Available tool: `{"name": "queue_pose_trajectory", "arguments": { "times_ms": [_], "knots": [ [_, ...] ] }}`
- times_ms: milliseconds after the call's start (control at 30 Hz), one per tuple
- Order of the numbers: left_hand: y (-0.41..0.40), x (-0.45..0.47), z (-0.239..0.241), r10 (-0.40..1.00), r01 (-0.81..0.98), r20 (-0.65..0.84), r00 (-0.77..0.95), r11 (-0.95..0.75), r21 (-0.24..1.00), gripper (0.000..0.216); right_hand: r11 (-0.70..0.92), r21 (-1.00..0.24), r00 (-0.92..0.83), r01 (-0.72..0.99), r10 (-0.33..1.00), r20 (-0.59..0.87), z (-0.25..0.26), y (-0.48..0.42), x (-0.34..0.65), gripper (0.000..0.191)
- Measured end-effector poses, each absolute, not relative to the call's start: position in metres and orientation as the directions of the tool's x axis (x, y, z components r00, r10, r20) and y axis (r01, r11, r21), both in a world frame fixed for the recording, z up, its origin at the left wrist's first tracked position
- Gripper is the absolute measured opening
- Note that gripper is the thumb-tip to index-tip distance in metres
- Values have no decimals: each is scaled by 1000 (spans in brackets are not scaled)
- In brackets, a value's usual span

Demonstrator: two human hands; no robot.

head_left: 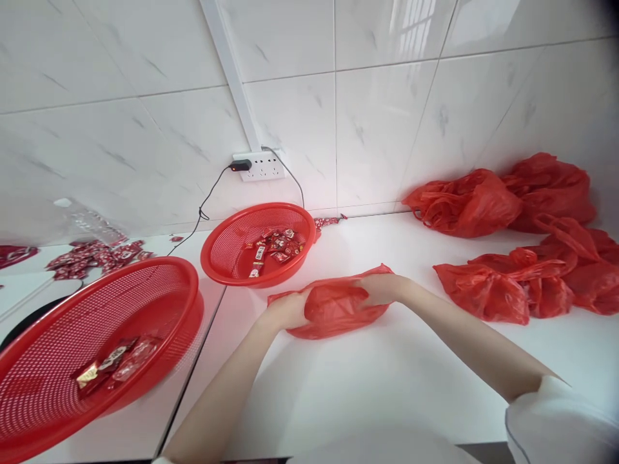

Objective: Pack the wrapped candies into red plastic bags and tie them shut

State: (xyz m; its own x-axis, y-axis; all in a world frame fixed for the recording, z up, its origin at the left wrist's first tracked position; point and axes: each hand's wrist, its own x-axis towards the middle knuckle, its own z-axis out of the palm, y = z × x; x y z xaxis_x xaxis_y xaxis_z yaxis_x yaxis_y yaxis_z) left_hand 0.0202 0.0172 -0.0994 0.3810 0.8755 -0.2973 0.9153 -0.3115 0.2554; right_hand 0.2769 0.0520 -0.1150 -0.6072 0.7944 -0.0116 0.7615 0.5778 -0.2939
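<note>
A red plastic bag (333,306) lies on the white table in front of me, its mouth spread apart between my hands. My left hand (293,310) reaches into the left side of the opening, and my right hand (380,289) into the right side. Thin red plastic touches both hands near the wrists. The fingers are mostly hidden by the bag and by the hands themselves, so I cannot tell whether they grip it. What the bag contains cannot be made out.
Behind the bag stands a red basket (213,274) with wrapped packets (285,245); a larger red basket (191,277) is at left. Filled red bags (483,200) crowd the right side. Small packets (91,258) and a clear bottle (94,222) lie by the wall, near a power strip (264,169).
</note>
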Motion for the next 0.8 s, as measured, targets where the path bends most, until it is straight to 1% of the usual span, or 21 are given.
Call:
{"name": "queue_pose_trajectory", "arguments": {
  "times_ms": [67, 133, 200, 267, 300, 333, 367, 400, 433, 467, 500, 533, 567, 600, 667, 733, 800],
  "knots": [
    [18, 18, -105, 874, 914, -287, 391, -334, 229, 75, 680, -315, -714, 662, 700, 11, -112, 50, 271, 20],
    [19, 15, -111, 868, 907, -273, 414, -367, 208, 77, 769, -319, -796, 554, 601, 65, -113, 50, 268, 30],
    [20, 13, -118, 864, 901, -265, 429, -389, 193, 80, 807, -321, -830, 496, 549, 97, -122, 54, 268, 55],
    [22, 10, -126, 862, 892, -242, 446, -405, 203, 83, 784, -358, -826, 507, 560, 58, -138, 62, 272, 80],
    [23, 8, -129, 861, 882, -225, 456, -403, 244, 82, 757, -384, -813, 529, 581, 25, -147, 66, 274, 87],
    [24, 6, -132, 864, 866, -204, 459, -385, 320, 79, 728, -410, -799, 550, 601, -4, -156, 70, 277, 90],
    [25, 4, -134, 876, 836, -185, 446, -334, 434, 73, 706, -431, -787, 562, 616, -18, -165, 73, 279, 91],
    [26, 1, -135, 896, 780, -181, 406, -237, 579, 67, 698, -444, -781, 562, 624, -8, -172, 75, 281, 91],
    [28, -2, -135, 920, 679, -201, 337, -89, 728, 62, 702, -448, -778, 553, 628, 22, -177, 76, 282, 90],
    [30, -6, -134, 937, 521, -248, 247, 88, 849, 61, 715, -444, -777, 539, 626, 66, -181, 76, 283, 88],
    [32, -11, -132, 935, 316, -319, 156, 259, 913, 64, 733, -432, -774, 526, 622, 114, -183, 75, 283, 85],
    [33, -15, -129, 915, 96, -395, 80, 387, 917, 67, 751, -410, -770, 517, 618, 161, -184, 74, 284, 79],
    [35, -20, -125, 888, -104, -459, 26, 459, 882, 70, 770, -377, -762, 515, 613, 208, -185, 72, 284, 71],
    [36, -24, -122, 866, -264, -499, -4, 481, 836, 71, 785, -334, -752, 522, 608, 254, -185, 71, 283, 64],
    [38, -30, -117, 856, -461, -515, -47, 439, 771, 62, 801, -239, -727, 548, 598, 337, -186, 69, 283, 52],
    [40, -32, -116, 874, -564, -477, -96, 347, 749, 40, 806, -162, -705, 570, 581, 407, -185, 68, 283, 47],
    [39, -31, -120, 885, -610, -430, -178, 243, 754, 17, 804, -126, -676, 582, 563, 475, -182, 67, 283, 44]
  ]
}}
